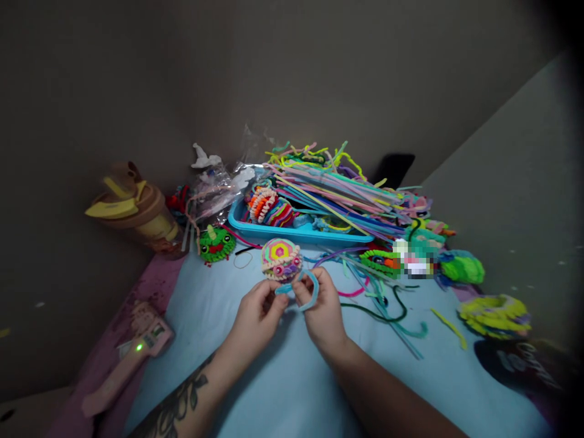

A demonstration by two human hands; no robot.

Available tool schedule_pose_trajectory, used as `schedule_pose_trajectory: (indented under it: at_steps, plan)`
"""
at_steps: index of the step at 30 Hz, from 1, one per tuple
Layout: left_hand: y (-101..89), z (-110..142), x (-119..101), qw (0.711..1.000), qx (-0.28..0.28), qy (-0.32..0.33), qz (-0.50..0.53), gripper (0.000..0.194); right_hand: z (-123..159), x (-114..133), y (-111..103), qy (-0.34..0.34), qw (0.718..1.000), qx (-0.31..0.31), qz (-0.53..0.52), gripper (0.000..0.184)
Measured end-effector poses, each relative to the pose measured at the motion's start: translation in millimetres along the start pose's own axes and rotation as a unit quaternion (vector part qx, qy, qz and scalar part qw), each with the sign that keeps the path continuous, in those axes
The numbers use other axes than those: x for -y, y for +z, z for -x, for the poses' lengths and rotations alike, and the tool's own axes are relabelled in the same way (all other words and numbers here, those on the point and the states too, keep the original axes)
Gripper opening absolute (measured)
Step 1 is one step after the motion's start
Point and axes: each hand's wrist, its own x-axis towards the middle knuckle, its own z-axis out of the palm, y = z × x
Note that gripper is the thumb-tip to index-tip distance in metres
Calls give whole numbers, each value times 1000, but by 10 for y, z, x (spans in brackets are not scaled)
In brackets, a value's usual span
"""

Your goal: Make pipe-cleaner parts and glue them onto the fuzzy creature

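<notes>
A light blue pipe cleaner (314, 292), bent into a loop with a folded end, is held between both hands. My left hand (264, 307) pinches the folded end between thumb and fingers. On the other side, my right hand (322, 307) grips the piece near the loop, its fingers closed. Just beyond my fingertips sits a round pipe-cleaner figure (279, 258) with a pink, yellow and green ringed top and small bead-like eyes. I cannot tell whether my fingers touch that figure.
A blue tray (301, 233) heaped with pipe cleaners (328, 188) stands behind. A green figure (216, 245) is left of centre. Loose stems (383, 313) and a yellow-green piece (495, 316) lie right. A pink glue gun (132, 356) and a lidded cup (141, 213) are left.
</notes>
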Motion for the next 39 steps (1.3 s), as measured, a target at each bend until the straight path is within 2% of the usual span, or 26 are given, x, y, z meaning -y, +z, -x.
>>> schedule_pose_trajectory:
  at_steps: [4, 9, 18, 24, 31, 39]
  plan:
    - [-19, -3, -5, 999, -32, -8, -3, 22, -1, -41, 7, 53, 996, 30, -60, 26]
    - [-71, -8, -36, 999, -41, 22, -20, 23, -51, -57, 20, 105, 983, 67, -135, 24]
    - [-95, -5, -44, 996, -71, 38, -44, 22, -56, -23, 33, 169, 973, 79, -138, 29]
    - [-100, -13, -2, 994, -83, 36, -57, 22, -55, 57, 52, 165, 975, 90, -120, 27]
    - [-118, -2, -19, 987, -60, 94, -117, 20, -61, 24, 39, 207, 962, 80, -156, 28]
    - [-115, 3, 2, 982, -46, 123, -136, 19, -75, -21, 10, 203, 965, 87, -143, 31]
